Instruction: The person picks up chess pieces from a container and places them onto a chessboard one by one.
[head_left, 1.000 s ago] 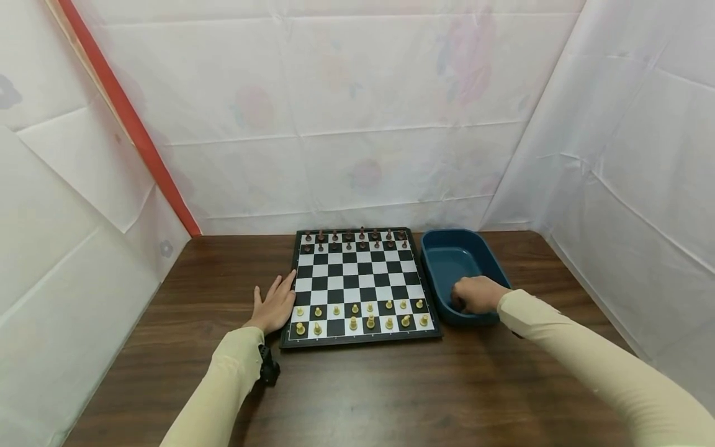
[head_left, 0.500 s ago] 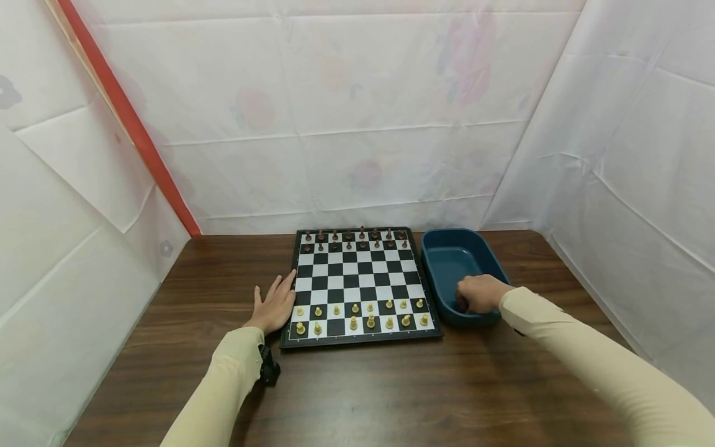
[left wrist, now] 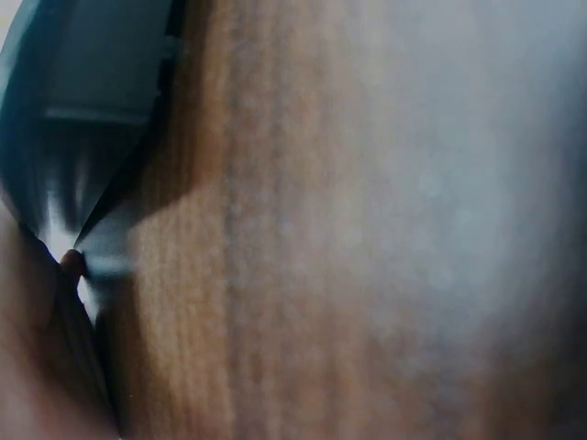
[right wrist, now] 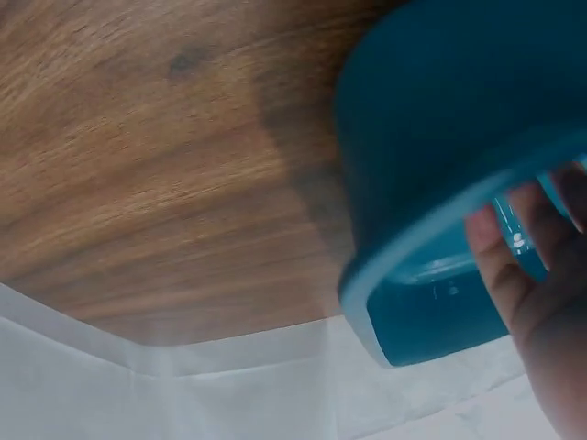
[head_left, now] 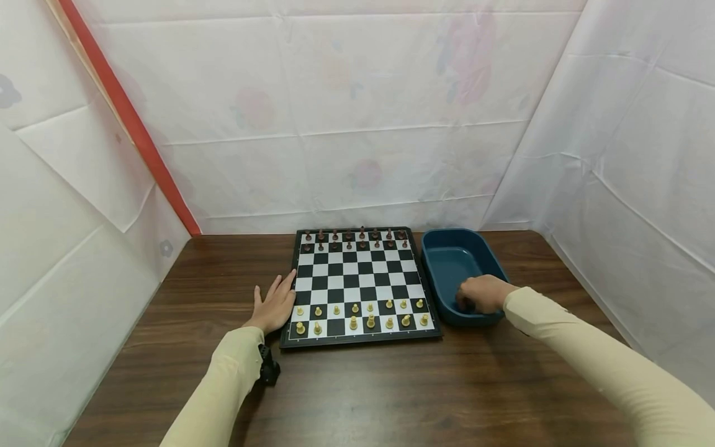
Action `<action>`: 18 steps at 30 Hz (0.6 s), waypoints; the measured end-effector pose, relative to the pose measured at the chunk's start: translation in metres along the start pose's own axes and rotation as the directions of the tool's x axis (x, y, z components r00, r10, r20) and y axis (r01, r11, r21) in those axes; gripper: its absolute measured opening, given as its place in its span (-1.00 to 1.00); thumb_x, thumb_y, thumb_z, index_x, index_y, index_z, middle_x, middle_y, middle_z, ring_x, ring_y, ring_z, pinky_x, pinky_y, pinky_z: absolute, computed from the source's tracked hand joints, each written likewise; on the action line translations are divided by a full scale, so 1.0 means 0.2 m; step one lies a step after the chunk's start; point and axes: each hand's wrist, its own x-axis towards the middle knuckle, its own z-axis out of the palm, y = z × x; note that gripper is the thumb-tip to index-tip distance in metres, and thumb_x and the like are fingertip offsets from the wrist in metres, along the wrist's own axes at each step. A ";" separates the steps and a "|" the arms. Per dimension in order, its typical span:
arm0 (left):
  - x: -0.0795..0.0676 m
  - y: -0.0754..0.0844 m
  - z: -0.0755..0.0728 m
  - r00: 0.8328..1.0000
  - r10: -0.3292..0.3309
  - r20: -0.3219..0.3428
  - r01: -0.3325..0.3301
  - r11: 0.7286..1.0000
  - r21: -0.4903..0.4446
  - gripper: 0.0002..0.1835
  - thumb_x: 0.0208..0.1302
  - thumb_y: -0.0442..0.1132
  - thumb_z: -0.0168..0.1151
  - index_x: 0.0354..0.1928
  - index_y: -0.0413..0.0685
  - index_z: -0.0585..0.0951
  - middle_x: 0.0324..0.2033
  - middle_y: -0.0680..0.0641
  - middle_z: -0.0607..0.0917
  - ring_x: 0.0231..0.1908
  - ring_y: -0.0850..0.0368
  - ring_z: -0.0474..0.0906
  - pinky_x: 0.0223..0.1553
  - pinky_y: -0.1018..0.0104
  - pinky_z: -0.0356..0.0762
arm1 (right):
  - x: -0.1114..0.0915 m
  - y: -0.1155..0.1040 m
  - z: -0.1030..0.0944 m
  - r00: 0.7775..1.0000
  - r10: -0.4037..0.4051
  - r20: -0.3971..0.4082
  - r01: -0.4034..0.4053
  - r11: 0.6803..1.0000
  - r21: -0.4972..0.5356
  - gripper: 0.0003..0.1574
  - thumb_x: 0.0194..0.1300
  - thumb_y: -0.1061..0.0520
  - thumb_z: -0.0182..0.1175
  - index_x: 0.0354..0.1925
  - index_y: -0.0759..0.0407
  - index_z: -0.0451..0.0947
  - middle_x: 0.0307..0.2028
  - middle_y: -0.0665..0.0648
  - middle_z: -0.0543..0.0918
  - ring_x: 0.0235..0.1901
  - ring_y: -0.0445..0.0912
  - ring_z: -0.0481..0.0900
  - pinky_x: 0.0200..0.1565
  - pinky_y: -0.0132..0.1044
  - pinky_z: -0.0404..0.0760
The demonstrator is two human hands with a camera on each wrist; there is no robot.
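Note:
A black-and-white chessboard (head_left: 350,270) lies on the table with dark brown chess pieces (head_left: 349,246) in two rows at the far side. Cream chess pieces (head_left: 370,321) form two rows at the near side; in the nearest row, two stand left of a bare dark square. My left hand (head_left: 272,310) rests with spread fingers along the board's left edge. My right hand (head_left: 481,294) reaches down into the near end of a blue plastic basin (head_left: 455,261). In the right wrist view the ends of its fingers (right wrist: 541,225) pass behind the rim, and I cannot tell what they hold.
The brown wooden table (head_left: 357,397) stretches toward me. White plastic sheeting (head_left: 346,155) hangs behind it and at both sides, with a red strip (head_left: 139,136) at the left. The basin stands close beside the board's right edge.
Inside the basin my right hand has shifted slightly to the right. My left hand, the board and its pieces stay where they were.

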 end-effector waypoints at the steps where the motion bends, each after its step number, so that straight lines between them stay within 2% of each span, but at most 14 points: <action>1: 0.00 0.00 0.00 1.000 0.001 0.000 -0.001 1.000 -0.001 -0.42 0.51 -0.11 -0.42 0.52 0.01 -0.07 0.46 -0.14 0.04 0.44 -0.14 -0.19 0.22 -0.30 -0.66 | 0.00 0.00 0.01 1.000 -0.019 -0.019 0.019 1.000 -0.018 -0.70 0.03 0.41 0.33 -0.43 -0.01 0.65 -0.44 -0.10 0.56 -0.45 -0.21 0.48 -0.36 -0.24 0.57; 6: 0.00 0.00 0.00 1.000 -0.007 0.007 0.007 1.000 0.004 -0.42 0.51 -0.12 -0.42 0.52 0.01 -0.08 0.46 -0.13 0.04 0.44 -0.14 -0.19 0.23 -0.29 -0.66 | 0.00 0.01 0.03 0.996 -0.063 -0.070 0.059 0.997 -0.055 -0.67 0.02 0.42 0.32 -0.52 -0.03 0.61 -0.47 -0.11 0.52 -0.53 -0.25 0.45 -0.44 -0.30 0.54; 9: 0.00 0.01 0.00 1.000 -0.009 0.013 0.009 1.000 0.006 -0.42 0.51 -0.12 -0.42 0.52 0.01 -0.08 0.46 -0.14 0.04 0.44 -0.14 -0.20 0.22 -0.29 -0.66 | 0.00 0.01 0.03 0.995 -0.069 -0.074 0.065 0.997 -0.050 -0.65 0.02 0.43 0.31 -0.56 -0.04 0.60 -0.48 -0.11 0.52 -0.54 -0.25 0.44 -0.46 -0.31 0.53; 13: 0.00 0.02 -0.01 1.000 -0.011 0.017 0.011 1.000 -0.001 -0.42 0.51 -0.12 -0.42 0.52 0.00 -0.09 0.46 -0.15 0.04 0.44 -0.15 -0.21 0.22 -0.29 -0.67 | -0.01 0.02 0.02 0.998 -0.046 -0.052 0.045 0.999 -0.023 -0.68 0.02 0.41 0.32 -0.55 -0.04 0.61 -0.48 -0.12 0.53 -0.52 -0.25 0.44 -0.46 -0.30 0.52; 18: -0.01 0.02 -0.01 1.000 -0.013 0.018 0.013 1.000 -0.001 -0.42 0.52 -0.12 -0.42 0.52 0.01 -0.09 0.46 -0.15 0.03 0.44 -0.14 -0.21 0.23 -0.29 -0.67 | -0.02 0.03 0.00 0.999 0.020 0.026 -0.021 0.999 0.034 -0.70 0.03 0.41 0.29 -0.51 -0.01 0.61 -0.51 -0.09 0.56 -0.53 -0.24 0.44 -0.46 -0.28 0.52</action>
